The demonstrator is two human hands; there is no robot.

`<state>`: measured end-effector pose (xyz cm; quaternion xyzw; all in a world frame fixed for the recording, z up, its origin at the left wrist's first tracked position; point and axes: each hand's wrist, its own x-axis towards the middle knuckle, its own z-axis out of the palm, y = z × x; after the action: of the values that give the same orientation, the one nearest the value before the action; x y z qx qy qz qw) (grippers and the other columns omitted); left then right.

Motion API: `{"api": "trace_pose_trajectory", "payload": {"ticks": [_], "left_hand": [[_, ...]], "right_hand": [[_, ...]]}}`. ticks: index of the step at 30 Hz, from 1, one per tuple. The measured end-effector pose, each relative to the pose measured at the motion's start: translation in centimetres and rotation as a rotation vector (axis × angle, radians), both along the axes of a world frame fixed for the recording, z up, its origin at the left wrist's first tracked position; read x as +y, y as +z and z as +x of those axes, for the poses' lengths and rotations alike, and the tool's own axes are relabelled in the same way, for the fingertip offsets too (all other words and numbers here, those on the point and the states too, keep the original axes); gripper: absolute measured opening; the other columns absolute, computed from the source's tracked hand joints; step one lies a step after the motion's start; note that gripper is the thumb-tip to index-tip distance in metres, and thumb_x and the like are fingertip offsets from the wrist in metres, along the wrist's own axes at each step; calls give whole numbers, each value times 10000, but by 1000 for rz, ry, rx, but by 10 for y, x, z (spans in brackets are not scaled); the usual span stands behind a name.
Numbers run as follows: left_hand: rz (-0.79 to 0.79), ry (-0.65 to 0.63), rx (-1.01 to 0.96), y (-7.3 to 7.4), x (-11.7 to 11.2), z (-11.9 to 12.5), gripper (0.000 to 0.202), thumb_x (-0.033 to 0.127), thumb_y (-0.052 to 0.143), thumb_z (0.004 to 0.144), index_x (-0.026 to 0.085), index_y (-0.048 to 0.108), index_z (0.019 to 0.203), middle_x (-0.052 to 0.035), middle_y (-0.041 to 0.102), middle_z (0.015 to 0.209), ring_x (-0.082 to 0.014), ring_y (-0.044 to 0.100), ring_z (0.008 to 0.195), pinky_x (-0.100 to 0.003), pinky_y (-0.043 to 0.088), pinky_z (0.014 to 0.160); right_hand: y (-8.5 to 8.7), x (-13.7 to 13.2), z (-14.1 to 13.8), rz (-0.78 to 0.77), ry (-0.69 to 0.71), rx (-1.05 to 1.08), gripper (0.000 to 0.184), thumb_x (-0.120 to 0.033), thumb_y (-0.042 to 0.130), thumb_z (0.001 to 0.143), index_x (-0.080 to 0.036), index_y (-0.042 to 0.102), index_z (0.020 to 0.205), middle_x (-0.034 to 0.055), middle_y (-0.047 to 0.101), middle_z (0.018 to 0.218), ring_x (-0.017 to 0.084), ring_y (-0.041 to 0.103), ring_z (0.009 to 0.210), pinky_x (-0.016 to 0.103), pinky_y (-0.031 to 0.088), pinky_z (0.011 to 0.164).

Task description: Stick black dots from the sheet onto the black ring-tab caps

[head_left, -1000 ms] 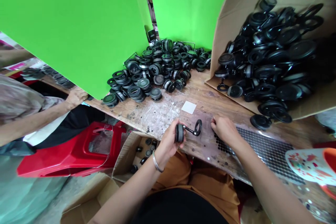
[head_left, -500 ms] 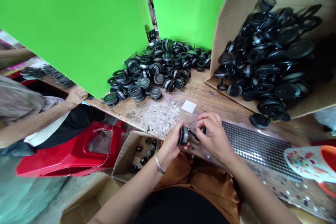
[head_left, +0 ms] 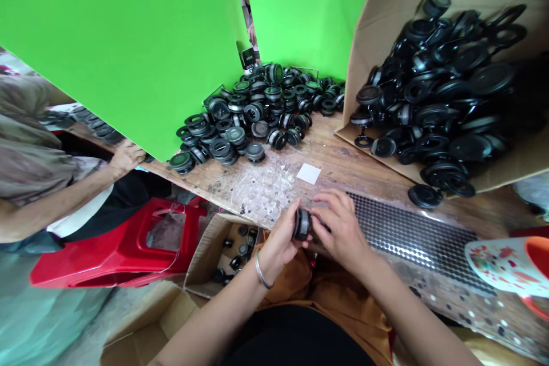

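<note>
A round black part with a ribbed grey band [head_left: 303, 225] is in my left hand [head_left: 281, 234], its fingers and thumb closed around the edge. My right hand [head_left: 341, 229] is bent close against the part's right side, thumb and fingers pinching a small dark piece of it. Those fingers mostly hide the piece, and I cannot make out its shape. Just beyond my hands, a small white square [head_left: 308, 174] lies on the wooden table [head_left: 338, 154].
Similar black parts form a heap [head_left: 257, 103] before green panels [head_left: 128, 40]. More fill a tilted cardboard box [head_left: 364, 28] at right. A dotted black sheet [head_left: 398, 234] and patterned mug [head_left: 493, 263] lie right. A co-worker's hand [head_left: 127, 157], red stool [head_left: 115, 257] and lower box [head_left: 201, 251] are left.
My right hand has moved left, up against the round black part. The thin arm and dark end piece that stuck out between my hands are now mostly covered. My left hand keeps its hold.
</note>
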<state>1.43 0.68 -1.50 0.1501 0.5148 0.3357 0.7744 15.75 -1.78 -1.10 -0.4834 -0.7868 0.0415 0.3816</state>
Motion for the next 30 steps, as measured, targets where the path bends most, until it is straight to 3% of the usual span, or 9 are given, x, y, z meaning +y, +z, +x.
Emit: {"api": "trace_pose_trajectory", "payload": {"ticks": [3, 6, 9, 12, 14, 17, 21, 30], "left_hand": [[-31, 10, -12, 1, 0, -1, 369, 515, 503, 915, 174, 581, 796, 24, 560, 508, -94, 489, 341, -168, 293, 291], [-19, -14, 13, 1, 0, -2, 372, 529, 512, 902, 174, 589, 822, 23, 559, 508, -104, 499, 345, -169, 299, 288], [19, -53, 42, 0, 0, -2, 365, 524, 511, 899, 173, 600, 852, 27, 554, 512, -105, 498, 340, -168, 310, 283], [79, -107, 19, -1, 3, -3, 382, 535, 514, 888, 169, 618, 858, 35, 533, 510, -103, 491, 337, -166, 319, 282], [96, -116, -8, -1, 6, -4, 377, 530, 512, 886, 171, 624, 854, 39, 518, 511, -102, 492, 340, -163, 321, 282], [93, -108, -23, -2, 9, -6, 373, 512, 492, 896, 169, 624, 836, 35, 518, 510, -103, 490, 341, -163, 317, 280], [73, -105, -37, 0, 11, -7, 369, 510, 481, 901, 175, 619, 828, 30, 520, 494, -105, 479, 338, -161, 304, 282], [98, -58, 0, 3, 11, -6, 375, 543, 532, 852, 177, 612, 828, 32, 521, 500, -104, 482, 347, -161, 300, 294]], "right_hand": [[-4, -13, -4, 108, 53, -133, 280, -115, 520, 920, -143, 624, 1179, 149, 633, 1210, 305, 470, 1266, 551, 378, 1067], [-5, -21, -5, 106, 63, -205, 323, -111, 498, 930, -92, 597, 1237, 177, 628, 1239, 326, 446, 1298, 564, 352, 1085], [-4, -13, 9, 12, 54, -102, 268, -158, 489, 948, -143, 634, 1173, 141, 640, 1203, 294, 493, 1246, 513, 398, 1045], [-7, 8, 40, -182, -138, 19, 193, -206, 476, 952, -157, 659, 993, 103, 661, 1024, 217, 599, 999, 363, 479, 886], [-13, 25, 62, -347, -306, -65, 164, -188, 495, 917, -154, 652, 884, 77, 653, 890, 197, 607, 855, 311, 466, 794], [-25, 43, 79, -473, -364, -186, 158, -148, 517, 864, -158, 658, 793, 65, 644, 816, 197, 605, 793, 288, 424, 750], [-34, 49, 77, -536, -376, -275, 199, -153, 497, 865, -165, 673, 774, 83, 648, 853, 196, 605, 778, 276, 373, 704], [-28, 51, 68, -546, -402, -375, 155, -111, 481, 857, -128, 634, 869, 131, 636, 911, 220, 596, 761, 299, 342, 667]]}}
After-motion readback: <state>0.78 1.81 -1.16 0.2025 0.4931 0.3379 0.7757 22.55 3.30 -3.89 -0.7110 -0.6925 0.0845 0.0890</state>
